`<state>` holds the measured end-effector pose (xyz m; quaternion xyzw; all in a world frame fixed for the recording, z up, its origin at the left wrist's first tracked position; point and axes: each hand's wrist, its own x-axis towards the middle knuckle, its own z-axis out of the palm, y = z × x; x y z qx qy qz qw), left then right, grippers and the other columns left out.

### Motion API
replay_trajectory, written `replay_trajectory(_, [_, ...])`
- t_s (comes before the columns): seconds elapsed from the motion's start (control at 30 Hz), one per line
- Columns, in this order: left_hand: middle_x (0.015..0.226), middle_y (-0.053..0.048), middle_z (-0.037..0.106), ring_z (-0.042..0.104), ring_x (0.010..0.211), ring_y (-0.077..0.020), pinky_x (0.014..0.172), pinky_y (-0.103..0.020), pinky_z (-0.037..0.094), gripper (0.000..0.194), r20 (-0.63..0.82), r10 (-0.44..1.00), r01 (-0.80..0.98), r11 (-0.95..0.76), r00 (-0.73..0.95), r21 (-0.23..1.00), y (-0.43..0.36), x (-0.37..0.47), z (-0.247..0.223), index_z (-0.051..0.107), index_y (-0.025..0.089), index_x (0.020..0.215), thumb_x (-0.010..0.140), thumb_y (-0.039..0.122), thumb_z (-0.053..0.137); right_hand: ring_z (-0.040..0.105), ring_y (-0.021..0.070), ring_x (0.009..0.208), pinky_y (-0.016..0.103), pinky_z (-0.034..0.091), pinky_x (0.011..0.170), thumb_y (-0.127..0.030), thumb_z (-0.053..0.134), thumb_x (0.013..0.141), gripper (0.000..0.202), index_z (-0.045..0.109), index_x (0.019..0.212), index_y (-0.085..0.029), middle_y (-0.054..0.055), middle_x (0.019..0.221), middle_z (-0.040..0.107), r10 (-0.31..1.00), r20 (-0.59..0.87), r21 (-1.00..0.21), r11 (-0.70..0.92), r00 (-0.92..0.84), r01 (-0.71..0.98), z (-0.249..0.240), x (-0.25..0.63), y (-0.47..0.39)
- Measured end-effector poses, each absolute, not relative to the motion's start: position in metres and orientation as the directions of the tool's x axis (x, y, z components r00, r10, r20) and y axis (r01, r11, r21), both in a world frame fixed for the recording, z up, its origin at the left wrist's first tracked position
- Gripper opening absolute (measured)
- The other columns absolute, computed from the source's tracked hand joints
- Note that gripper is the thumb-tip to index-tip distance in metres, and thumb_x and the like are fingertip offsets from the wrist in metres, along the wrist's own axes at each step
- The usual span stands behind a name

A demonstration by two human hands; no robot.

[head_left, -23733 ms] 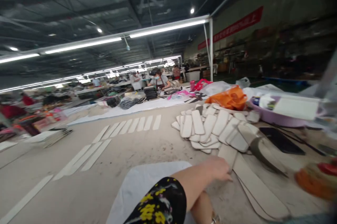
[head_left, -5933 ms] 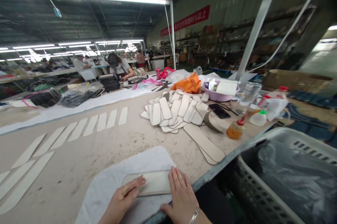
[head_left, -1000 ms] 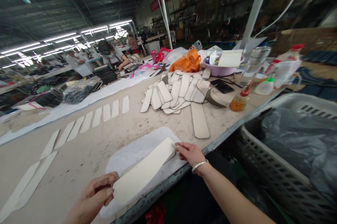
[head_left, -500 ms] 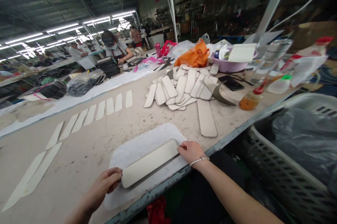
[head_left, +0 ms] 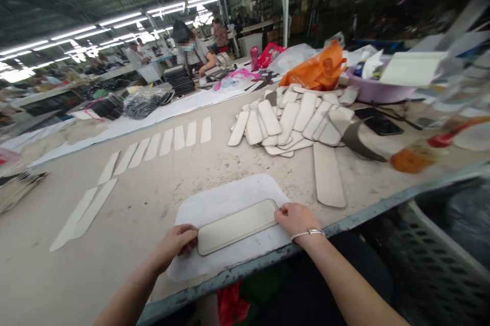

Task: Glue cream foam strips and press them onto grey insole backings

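Note:
A long cream panel with rounded corners and a dark edge (head_left: 237, 226) lies over a white sheet (head_left: 229, 191) near the table's front edge. My left hand (head_left: 179, 242) pinches its left end between thumb and fingers. At the opposite end, the fingers of my right hand (head_left: 296, 219) are closed on the panel's corner. A bracelet circles my right wrist. Beyond my right hand, one cream panel (head_left: 329, 175) juts out from a heap of similar panels (head_left: 289, 119).
Thin white strips (head_left: 155, 147) lie in a row at the left. An orange bag (head_left: 317, 68), a purple basin (head_left: 377, 86), a phone (head_left: 378, 121) and a bottle of amber liquid (head_left: 413, 156) stand or lie to the right. A plastic basket (head_left: 440, 244) is below the table edge. A co-worker (head_left: 191, 53) sits across.
The panel now lies flatter over the white sheet, with both hands still at its ends. My view has turned left, so the scene appears shifted to the right.

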<state>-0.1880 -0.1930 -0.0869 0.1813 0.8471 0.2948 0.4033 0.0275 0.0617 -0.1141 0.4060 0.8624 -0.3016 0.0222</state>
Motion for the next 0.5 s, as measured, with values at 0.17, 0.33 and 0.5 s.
replay_trajectory(0.17, [0.049, 0.000, 0.052, 0.047, 0.047, -0.0124, 0.046, -0.023, 0.033, 0.027, -0.502, 0.557, 0.231, 0.788, -0.662, 0.570, -0.1933, -0.1883, -0.0923, 0.061, 0.013, 0.069, 0.069, 0.040, 0.056, 0.057, 0.0193, 0.063, 0.028, 0.032, 0.056, -0.038, 0.044, 0.075, 0.028, 0.064, 0.064, -0.021, 0.006, 0.065, 0.065, 0.702, -0.315, -0.431, 0.494, -0.638, 0.756, -0.1156, 0.0233, 0.0585])
replay_trajectory(0.33, [0.048, 0.000, 0.055, 0.051, 0.046, -0.0132, 0.046, -0.023, 0.036, 0.026, -0.462, 0.552, 0.298, 0.804, -0.694, 0.514, -0.1932, -0.1858, -0.0941, 0.061, 0.014, 0.068, 0.072, 0.038, 0.054, 0.057, 0.0194, 0.062, 0.028, 0.033, 0.056, -0.040, 0.044, 0.075, 0.029, 0.065, 0.068, -0.022, 0.006, 0.064, 0.065, 0.663, -0.328, -0.459, 0.511, -0.673, 0.727, -0.1128, 0.0246, 0.0586])
replay_trajectory(0.5, [0.046, 0.000, 0.057, 0.054, 0.047, -0.0123, 0.052, -0.023, 0.036, 0.031, -0.397, 0.617, 0.454, 0.779, -0.680, 0.433, -0.1905, -0.1808, -0.0881, 0.062, 0.013, 0.070, 0.078, 0.037, 0.044, 0.057, 0.0209, 0.066, 0.029, 0.034, 0.059, -0.039, 0.039, 0.078, 0.030, 0.063, 0.070, -0.023, 0.007, 0.070, 0.066, 0.652, -0.369, -0.425, 0.515, -0.662, 0.745, -0.1088, 0.0240, 0.0583])
